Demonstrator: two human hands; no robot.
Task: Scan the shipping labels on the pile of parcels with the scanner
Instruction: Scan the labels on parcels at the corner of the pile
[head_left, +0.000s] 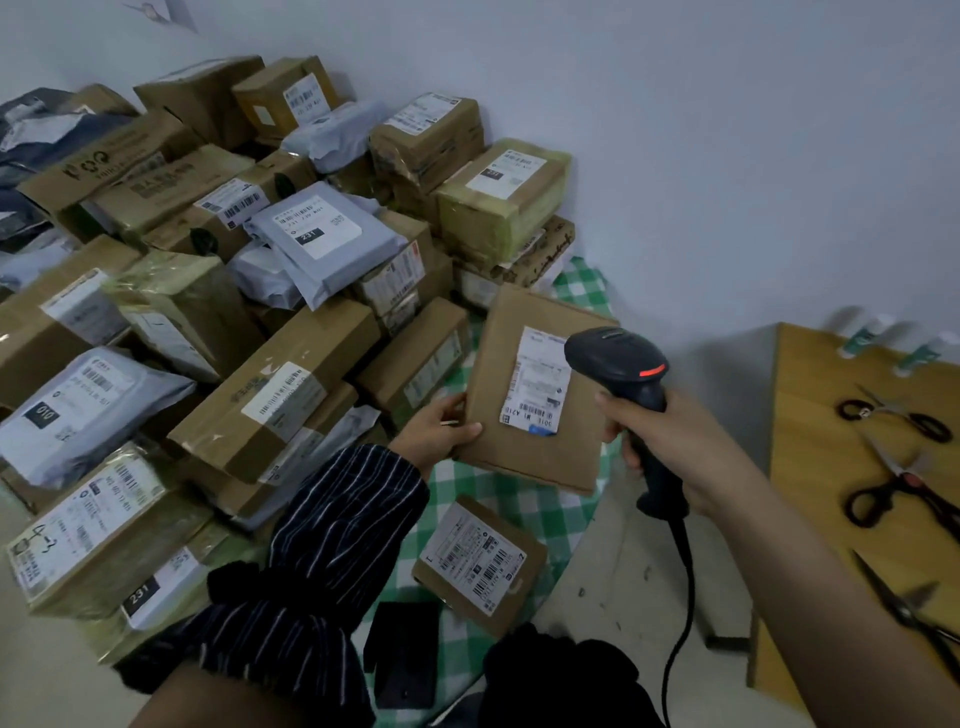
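- Left hand (441, 431), centre of frame: thumb on top and fingers curled under the near-left corner of a flat cardboard parcel (545, 457), holding it tilted up off the green checked cloth (524, 499).
- Its shipping label (537, 379) faces up, barcode at the lower end.
- Right hand (670, 447), just right of centre: fingers wrapped round the grip of the black scanner (618, 358). The scanner head sits just beside the label's right edge, an orange light on its back; its cable (685, 597) trails to the bottom edge.
- No beam visible on the label, so I cannot tell if the read has registered.
- Pile of parcels (234, 270) fills the left and upper left: boxes and grey mailers, many labels up.
- One small box (480, 558) lies apart, lower centre; possibly done already, a guess only.
- Judgement: early in the task; most of the pile is left to scan.
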